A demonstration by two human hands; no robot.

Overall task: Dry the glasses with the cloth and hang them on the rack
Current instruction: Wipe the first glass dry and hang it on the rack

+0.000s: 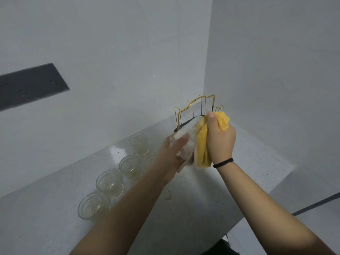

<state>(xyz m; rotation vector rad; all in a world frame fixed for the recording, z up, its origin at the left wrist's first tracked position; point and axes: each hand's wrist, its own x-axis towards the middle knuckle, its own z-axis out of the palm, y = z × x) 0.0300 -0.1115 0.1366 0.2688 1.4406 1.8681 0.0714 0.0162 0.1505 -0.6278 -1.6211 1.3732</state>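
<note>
My left hand (172, 155) grips a clear ribbed glass (187, 134), held tilted above the counter. My right hand (219, 138) grips a yellow cloth (202, 144) and presses it against the glass's right side. Behind both hands, a gold wire rack (195, 107) with looped pegs stands on a dark base in the corner; no glass hangs on it. Several more clear ribbed glasses stand upright in a row on the counter at left: one (139, 144) at the back, one (130, 167) in front of it, one (109, 184) nearer, and one (93, 206) nearest.
The pale speckled counter (184, 208) runs into a corner of white walls. Its front edge (257, 208) drops off at the right toward the floor. A dark strip (29, 85) is set in the left wall.
</note>
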